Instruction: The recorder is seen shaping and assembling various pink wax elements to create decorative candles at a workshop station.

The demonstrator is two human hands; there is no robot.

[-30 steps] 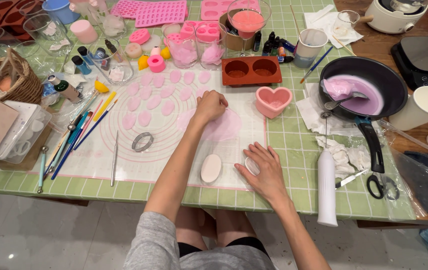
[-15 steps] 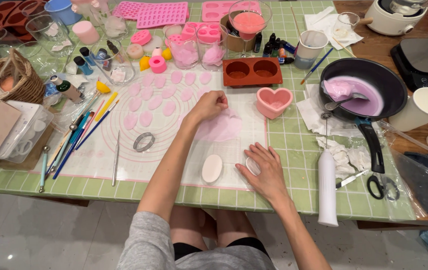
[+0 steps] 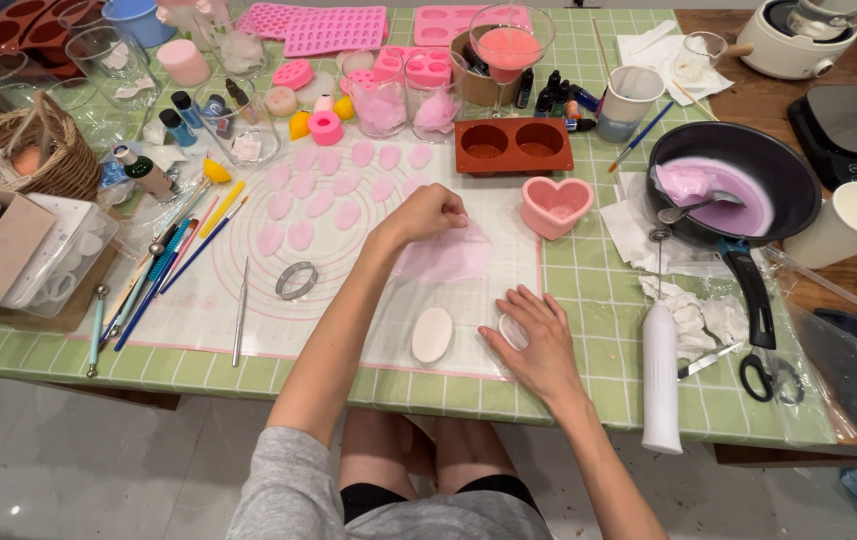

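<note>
The left hand (image 3: 433, 213) is loosely curled, its fingers drawn together and pinching at the upper edge of the pink sheet (image 3: 446, 255), a thin, soft, rounded patch lying on the translucent mat (image 3: 249, 300); whether the edge is lifted yet cannot be told. The right hand (image 3: 537, 340) lies flat with fingers spread, its fingers resting on a small round clear dish (image 3: 513, 330) just below the sheet. The step in hand looks like working the rolled sheet: peeling or shaping it at its edge. Judging from that, the next move calls for a light, even pull, since so thin a sheet would tear or stretch easily.

Beside the right fingers, toward the left arm, lies a smooth white oval (image 3: 433, 334). Beyond the left fingers sit rows of small pink petals (image 3: 321, 204), matt and teardrop-shaped, and a metal ring cutter (image 3: 296, 281) lies well off past the forearm. A glossy pink heart mould (image 3: 556, 205) stands just past the sheet, near the black pan (image 3: 739, 170) of lilac paste on the green tiled surface (image 3: 589, 300)
</note>
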